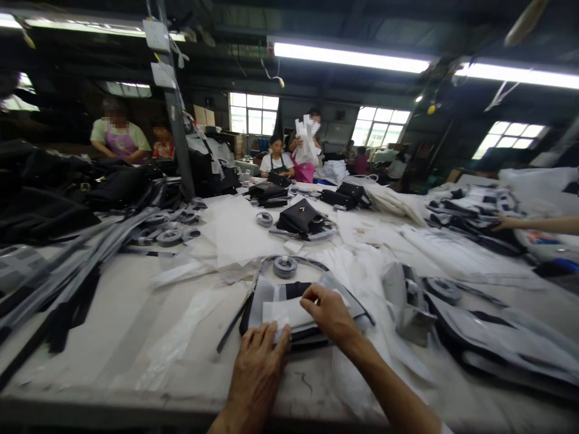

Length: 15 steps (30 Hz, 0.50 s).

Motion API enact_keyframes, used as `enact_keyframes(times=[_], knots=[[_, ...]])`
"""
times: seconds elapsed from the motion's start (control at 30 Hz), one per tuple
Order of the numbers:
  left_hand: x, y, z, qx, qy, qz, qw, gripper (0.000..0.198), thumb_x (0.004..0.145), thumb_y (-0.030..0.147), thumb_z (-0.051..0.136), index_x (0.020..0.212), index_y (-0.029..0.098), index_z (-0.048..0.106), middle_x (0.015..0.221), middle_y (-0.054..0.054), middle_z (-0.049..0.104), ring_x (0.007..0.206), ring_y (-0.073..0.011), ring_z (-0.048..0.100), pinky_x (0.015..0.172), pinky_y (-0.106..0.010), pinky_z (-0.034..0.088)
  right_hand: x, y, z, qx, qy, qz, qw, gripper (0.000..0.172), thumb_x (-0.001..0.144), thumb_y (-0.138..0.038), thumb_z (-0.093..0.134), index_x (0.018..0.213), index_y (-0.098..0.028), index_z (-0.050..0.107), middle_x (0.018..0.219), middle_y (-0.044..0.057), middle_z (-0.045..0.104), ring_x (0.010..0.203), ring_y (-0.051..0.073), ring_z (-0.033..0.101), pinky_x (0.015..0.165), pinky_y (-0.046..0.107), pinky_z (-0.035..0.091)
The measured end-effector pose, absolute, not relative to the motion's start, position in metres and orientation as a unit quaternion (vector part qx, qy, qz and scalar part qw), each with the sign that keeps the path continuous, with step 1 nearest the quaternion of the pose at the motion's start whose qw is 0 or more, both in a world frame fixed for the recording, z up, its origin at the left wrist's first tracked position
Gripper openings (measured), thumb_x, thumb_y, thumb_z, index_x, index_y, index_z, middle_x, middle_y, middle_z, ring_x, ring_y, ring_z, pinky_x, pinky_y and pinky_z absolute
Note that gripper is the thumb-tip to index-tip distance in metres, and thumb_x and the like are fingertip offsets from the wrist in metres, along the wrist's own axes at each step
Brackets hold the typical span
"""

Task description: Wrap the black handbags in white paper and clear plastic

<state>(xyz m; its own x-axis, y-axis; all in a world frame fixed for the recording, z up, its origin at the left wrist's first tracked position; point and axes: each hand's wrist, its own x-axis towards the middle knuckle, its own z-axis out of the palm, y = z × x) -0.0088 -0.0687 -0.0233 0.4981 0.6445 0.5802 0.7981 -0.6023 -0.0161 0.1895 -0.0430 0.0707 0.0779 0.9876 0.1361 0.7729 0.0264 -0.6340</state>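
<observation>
In front of me a black handbag lies flat on the table, with translucent wrapping over its upper side. A folded white paper sheet rests across the bag. My left hand lies flat with fingers stretched over the near left edge of bag and paper. Bent over the paper's right part, my right hand has thumb and index finger pinched on it. Just beyond, a coiled grey strap sits inside the curve of the bag's handle.
A tape dispenser stands to the right, beside another wrapped bag. Long wrapped straps spread across the left. A black bag lies farther back. A co-worker's hand reaches in at right; other people work behind.
</observation>
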Motion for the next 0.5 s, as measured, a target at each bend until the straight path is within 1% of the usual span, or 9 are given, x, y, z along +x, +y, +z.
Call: enact_keyframes(times=[0.07,0.13,0.17,0.23,0.27,0.33,0.4,0.5], knots=[[-0.012,-0.068,-0.023,-0.856,-0.418,-0.262,0.155,0.048,0.087,0.010,0.058,0.132,0.029,0.060,0.124,-0.006,0.065,0.113,-0.0254,0.058,0.098,-0.043,0.041,0.234,-0.069,0.087,-0.681,-0.611,0.196,0.353,0.018,0.086,-0.036,0.057,0.080,-0.021,0.065,0.074,0.000,0.067,0.067,0.016,0.059,0.066,0.026,0.045],[-0.016,-0.064,-0.025,-0.864,-0.400,-0.254,0.171,0.051,0.089,0.006,0.051,0.134,0.029,0.058,0.127,-0.007,0.064,0.114,-0.0256,0.057,0.098,-0.044,0.040,0.289,-0.101,0.101,-0.704,-0.547,0.195,0.409,0.024,0.082,-0.045,0.059,0.080,-0.022,0.066,0.070,0.000,0.066,0.062,0.017,0.058,0.061,0.028,0.046],[-0.018,-0.061,-0.027,-0.866,-0.391,-0.253,0.182,0.051,0.090,0.005,0.048,0.134,0.028,0.058,0.127,-0.008,0.064,0.113,-0.0264,0.057,0.098,-0.045,0.040,0.318,-0.118,0.106,-0.726,-0.511,0.180,0.424,0.028,0.080,-0.048,0.059,0.081,-0.021,0.067,0.069,0.000,0.065,0.061,0.018,0.058,0.059,0.029,0.046],[-0.021,-0.056,-0.032,-0.869,-0.370,-0.263,0.198,0.051,0.090,0.004,0.045,0.134,0.027,0.059,0.125,-0.009,0.064,0.111,-0.0274,0.058,0.095,-0.046,0.041,0.372,-0.146,0.111,-0.788,-0.435,0.126,0.418,0.036,0.077,-0.055,0.057,0.083,-0.021,0.068,0.064,0.000,0.063,0.059,0.019,0.058,0.057,0.030,0.046],[-0.022,-0.054,-0.034,-0.869,-0.363,-0.267,0.204,0.050,0.090,0.005,0.044,0.133,0.027,0.059,0.124,-0.009,0.065,0.110,-0.0276,0.059,0.094,-0.046,0.041,0.395,-0.156,0.110,-0.812,-0.411,0.113,0.398,0.039,0.076,-0.057,0.056,0.083,-0.021,0.068,0.065,0.001,0.064,0.062,0.021,0.060,0.058,0.030,0.047],[-0.024,-0.053,-0.036,-0.869,-0.353,-0.274,0.212,0.050,0.090,0.006,0.043,0.132,0.028,0.060,0.123,-0.009,0.065,0.109,-0.0274,0.059,0.094,-0.045,0.041,0.429,-0.163,0.103,-0.838,-0.392,0.108,0.363,0.041,0.073,-0.057,0.057,0.082,-0.019,0.070,0.073,0.004,0.069,0.074,0.024,0.065,0.064,0.031,0.050],[-0.025,-0.053,-0.035,-0.868,-0.355,-0.272,0.216,0.056,0.088,0.001,0.041,0.132,0.028,0.061,0.124,-0.009,0.065,0.110,-0.0264,0.059,0.095,-0.044,0.040,0.445,-0.155,0.091,-0.843,-0.398,0.124,0.339,0.042,0.073,-0.056,0.057,0.083,-0.018,0.072,0.085,0.006,0.073,0.084,0.025,0.067,0.069,0.031,0.051],[-0.026,-0.054,-0.031,-0.868,-0.361,-0.266,0.214,0.068,0.082,-0.009,0.037,0.133,0.029,0.060,0.123,-0.007,0.066,0.109,-0.0237,0.060,0.095,-0.041,0.040,0.441,-0.131,0.072,-0.845,-0.407,0.156,0.311,0.048,0.076,-0.059,0.056,0.094,-0.018,0.072,0.092,0.007,0.074,0.086,0.025,0.069,0.070,0.031,0.052]])
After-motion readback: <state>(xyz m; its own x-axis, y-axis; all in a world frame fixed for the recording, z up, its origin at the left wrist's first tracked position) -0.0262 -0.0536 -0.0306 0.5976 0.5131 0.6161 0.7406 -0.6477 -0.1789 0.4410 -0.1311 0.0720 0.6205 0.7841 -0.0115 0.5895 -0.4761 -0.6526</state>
